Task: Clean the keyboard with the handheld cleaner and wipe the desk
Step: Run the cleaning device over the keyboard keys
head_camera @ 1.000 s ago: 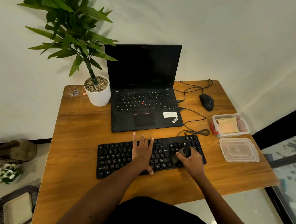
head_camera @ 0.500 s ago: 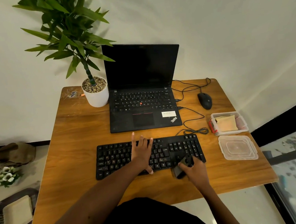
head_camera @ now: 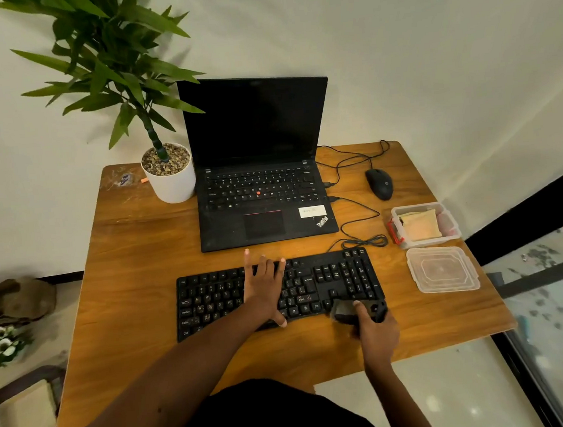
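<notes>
A black keyboard (head_camera: 334,277) lies across the near middle of the wooden desk (head_camera: 140,261). My left hand (head_camera: 266,283) rests flat on its centre keys, fingers spread, pressing it down. My right hand (head_camera: 376,333) is closed around a small dark handheld cleaner (head_camera: 346,309), which sits at the keyboard's near right corner, over the lower edge of the number pad. A yellow cloth (head_camera: 419,224) lies folded inside an open clear plastic box (head_camera: 448,212) on the desk's right side.
An open black laptop (head_camera: 260,187) stands behind the keyboard, with a potted plant (head_camera: 170,179) to its left. A wired mouse (head_camera: 379,184) and looped cables (head_camera: 361,233) lie on the right. The clear box lid (head_camera: 442,268) sits near the right edge.
My right hand has drawn the cleaner from the number pad down toward the keyboard's near right corner. My left hand stays in place on the keys.
</notes>
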`<state>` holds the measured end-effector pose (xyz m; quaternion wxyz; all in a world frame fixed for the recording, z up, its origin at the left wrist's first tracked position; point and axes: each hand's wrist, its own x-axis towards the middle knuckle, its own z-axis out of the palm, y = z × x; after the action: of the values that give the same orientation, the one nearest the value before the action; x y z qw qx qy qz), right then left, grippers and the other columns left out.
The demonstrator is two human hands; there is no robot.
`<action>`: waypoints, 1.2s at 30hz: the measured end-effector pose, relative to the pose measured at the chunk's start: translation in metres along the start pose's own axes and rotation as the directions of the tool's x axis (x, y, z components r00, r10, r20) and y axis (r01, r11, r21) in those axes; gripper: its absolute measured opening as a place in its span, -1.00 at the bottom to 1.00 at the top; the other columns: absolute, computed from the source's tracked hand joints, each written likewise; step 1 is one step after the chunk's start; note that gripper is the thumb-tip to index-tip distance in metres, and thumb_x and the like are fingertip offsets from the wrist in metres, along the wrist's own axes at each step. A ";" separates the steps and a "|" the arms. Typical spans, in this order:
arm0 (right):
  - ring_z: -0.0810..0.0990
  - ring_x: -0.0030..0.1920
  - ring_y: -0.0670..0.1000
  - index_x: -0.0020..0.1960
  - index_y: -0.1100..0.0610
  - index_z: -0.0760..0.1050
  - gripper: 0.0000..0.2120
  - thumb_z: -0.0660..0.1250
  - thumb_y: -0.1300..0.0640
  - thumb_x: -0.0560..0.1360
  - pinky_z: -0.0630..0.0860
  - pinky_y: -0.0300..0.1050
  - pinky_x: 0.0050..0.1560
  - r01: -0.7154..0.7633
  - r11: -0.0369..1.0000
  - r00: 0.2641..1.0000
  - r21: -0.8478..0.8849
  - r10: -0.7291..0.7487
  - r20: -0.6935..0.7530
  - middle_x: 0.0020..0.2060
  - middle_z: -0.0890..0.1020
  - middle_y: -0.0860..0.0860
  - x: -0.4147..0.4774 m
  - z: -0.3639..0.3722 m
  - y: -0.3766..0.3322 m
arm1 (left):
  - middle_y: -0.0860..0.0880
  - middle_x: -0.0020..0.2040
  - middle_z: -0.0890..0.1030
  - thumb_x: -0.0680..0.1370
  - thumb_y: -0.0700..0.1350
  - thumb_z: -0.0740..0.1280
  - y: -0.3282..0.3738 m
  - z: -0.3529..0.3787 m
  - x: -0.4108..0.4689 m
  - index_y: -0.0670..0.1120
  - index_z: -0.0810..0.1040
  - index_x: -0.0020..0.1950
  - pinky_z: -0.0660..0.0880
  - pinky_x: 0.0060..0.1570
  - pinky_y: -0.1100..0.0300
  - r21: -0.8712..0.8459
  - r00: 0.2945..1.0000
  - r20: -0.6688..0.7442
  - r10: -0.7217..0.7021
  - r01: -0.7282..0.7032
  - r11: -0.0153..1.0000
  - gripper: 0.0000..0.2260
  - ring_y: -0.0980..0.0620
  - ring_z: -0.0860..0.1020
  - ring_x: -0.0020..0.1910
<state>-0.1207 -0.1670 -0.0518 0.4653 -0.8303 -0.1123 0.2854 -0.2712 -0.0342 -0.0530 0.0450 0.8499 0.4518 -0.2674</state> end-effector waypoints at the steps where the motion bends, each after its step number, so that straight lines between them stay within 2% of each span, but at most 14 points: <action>1: 0.62 -0.04 0.15 0.02 0.11 0.49 -0.82 0.40 0.15 0.44 0.58 0.19 0.00 -0.036 0.999 0.999 0.028 0.035 0.040 -0.08 0.61 0.08 -0.007 0.004 0.002 | -0.23 0.52 0.02 0.26 0.40 0.38 0.000 0.000 0.000 -0.14 -0.29 0.53 -0.47 0.17 -0.35 0.000 1.000 -0.002 0.001 -0.001 1.000 0.20 -0.22 -0.09 0.53; 4: 0.61 -0.25 0.11 0.00 0.14 0.47 -0.84 0.39 0.19 0.45 0.63 0.07 -0.20 -0.138 0.989 0.978 0.054 0.128 0.165 -0.18 0.62 0.08 -0.024 0.011 0.014 | -0.23 0.53 0.00 0.27 0.40 0.37 -0.001 0.002 -0.001 -0.14 -0.28 0.53 -0.48 0.18 -0.35 0.003 1.000 -0.011 0.006 -0.006 1.000 0.18 -0.22 -0.09 0.53; 7: 0.61 -0.09 0.14 0.13 0.18 0.47 -0.72 0.40 0.18 0.44 0.61 0.16 -0.07 -0.161 0.977 0.987 0.143 0.160 0.014 -0.04 0.61 0.11 -0.020 0.009 0.018 | -0.23 0.53 -0.02 0.29 0.40 0.37 -0.002 0.004 -0.002 -0.13 -0.28 0.53 -0.47 0.19 -0.34 -0.005 1.000 -0.024 0.015 -0.015 1.000 0.16 -0.22 -0.10 0.53; 9: 0.61 -0.06 0.14 0.19 0.20 0.46 -0.67 0.39 0.18 0.45 0.62 0.10 -0.08 -0.155 0.964 0.985 0.216 0.166 -0.036 -0.02 0.58 0.09 -0.018 0.011 0.021 | -0.23 0.53 -0.01 0.29 0.39 0.36 -0.002 0.003 -0.003 -0.13 -0.28 0.53 -0.47 0.19 -0.34 -0.005 0.999 -0.027 0.023 -0.023 1.000 0.16 -0.22 -0.10 0.53; 13: 0.60 -0.30 0.12 0.01 0.20 0.50 -0.82 0.40 0.18 0.44 0.61 -0.10 -0.36 -0.197 0.968 0.974 0.155 0.176 0.139 -0.18 0.65 0.13 -0.036 0.021 0.023 | -0.21 0.53 0.00 0.29 0.40 0.36 -0.003 0.006 -0.002 -0.12 -0.26 0.53 -0.47 0.19 -0.34 -0.011 0.999 -0.037 0.030 -0.030 0.999 0.15 -0.21 -0.08 0.53; 16: 0.62 -0.19 0.14 0.03 0.19 0.49 -0.80 0.40 0.18 0.44 0.62 -0.05 -0.26 -0.169 0.960 0.985 0.222 0.171 0.010 -0.14 0.62 0.09 -0.030 0.018 0.022 | -0.21 0.53 0.00 0.29 0.40 0.35 -0.004 0.007 -0.002 -0.12 -0.27 0.53 -0.46 0.20 -0.34 -0.011 0.998 -0.047 0.033 -0.033 0.999 0.15 -0.21 -0.09 0.53; 18: 0.61 -0.20 0.10 0.07 0.12 0.44 -0.79 0.38 0.19 0.46 0.60 -0.14 -0.35 -0.148 0.945 0.984 0.292 0.169 -0.049 -0.15 0.58 0.03 -0.026 0.017 0.019 | -0.21 0.53 0.00 0.29 0.41 0.35 -0.004 0.007 -0.002 -0.12 -0.27 0.53 -0.46 0.20 -0.34 -0.013 0.998 -0.053 0.036 -0.037 0.999 0.15 -0.21 -0.09 0.53; 22: 0.61 -0.09 0.13 0.09 0.21 0.49 -0.76 0.39 0.17 0.45 0.60 0.11 -0.06 -0.171 0.970 0.984 0.172 0.160 0.074 -0.10 0.62 0.08 -0.029 0.024 0.025 | -0.20 0.53 0.01 0.29 0.40 0.35 -0.005 0.009 -0.002 -0.12 -0.27 0.53 -0.47 0.20 -0.33 -0.030 0.997 -0.067 0.049 -0.051 0.998 0.15 -0.21 -0.08 0.53; 24: 0.61 -0.03 0.18 0.12 0.23 0.50 -0.70 0.42 0.17 0.42 0.59 0.15 -0.05 -0.165 0.973 0.986 0.161 0.159 0.051 -0.06 0.62 0.14 -0.019 0.015 0.018 | -0.18 0.54 0.00 0.28 0.43 0.34 -0.009 0.010 -0.002 -0.10 -0.28 0.53 -0.47 0.21 -0.33 -0.043 0.994 -0.086 0.067 -0.071 0.997 0.15 -0.21 -0.09 0.53; 26: 0.59 -0.02 0.17 0.12 0.23 0.50 -0.67 0.44 0.19 0.40 0.58 0.16 -0.03 -0.098 0.981 0.995 0.165 0.099 0.002 -0.04 0.61 0.15 -0.002 0.005 0.002 | -0.16 0.55 -0.06 0.25 0.47 0.31 -0.015 0.013 -0.002 -0.08 -0.28 0.53 -0.46 0.21 -0.35 -0.075 0.992 -0.100 0.081 -0.089 0.993 0.17 -0.20 -0.12 0.53; 29: 0.58 -0.09 0.08 0.08 0.23 0.52 -0.71 0.45 0.18 0.39 0.56 -0.01 -0.16 0.019 0.987 0.999 0.161 -0.024 0.026 -0.09 0.61 0.12 0.017 0.004 -0.027 | -0.15 0.55 -0.22 0.24 0.51 0.26 -0.027 0.024 -0.003 -0.07 -0.31 0.53 -0.53 0.16 -0.36 -0.169 0.989 -0.139 0.055 -0.079 0.982 0.18 -0.18 -0.22 0.53; 32: 0.59 0.02 0.09 0.14 0.26 0.52 -0.60 0.47 0.10 0.39 0.57 0.06 0.03 0.129 0.991 0.988 0.034 -0.131 0.085 0.00 0.63 0.13 0.026 0.023 -0.042 | -0.12 0.55 -0.26 0.29 0.49 0.25 -0.046 0.045 -0.014 -0.05 -0.29 0.54 -0.67 0.07 -0.23 -0.308 0.984 -0.176 -0.023 -0.033 0.951 0.11 -0.16 -0.24 0.53; 34: 0.58 0.02 0.07 0.13 0.26 0.51 -0.59 0.46 0.04 0.40 0.54 0.00 0.02 0.211 0.973 0.969 -0.088 -0.197 0.152 0.01 0.62 0.12 0.029 0.034 -0.044 | -0.10 0.56 -0.22 0.39 0.41 0.23 -0.061 0.061 -0.026 -0.02 -0.20 0.55 -0.55 0.22 -0.24 -0.437 0.974 -0.177 -0.141 0.051 0.898 -0.03 -0.14 -0.20 0.54; 36: 0.56 -0.07 0.03 0.06 0.27 0.51 -0.67 0.44 0.07 0.43 0.45 -0.15 -0.12 0.319 0.922 0.936 -0.221 -0.269 0.227 -0.06 0.61 0.11 0.028 0.040 -0.042 | -0.09 0.56 -0.05 0.48 0.28 0.25 -0.076 0.073 -0.040 -0.01 -0.01 0.56 -0.27 0.41 -0.20 -0.604 0.937 -0.184 -0.296 0.130 0.786 -0.22 -0.12 -0.08 0.54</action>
<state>-0.1175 -0.1037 -0.0430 0.3797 -0.8250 -0.3162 0.2743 -0.3789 -0.0423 -0.0830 0.2106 0.7660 0.6073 -0.0013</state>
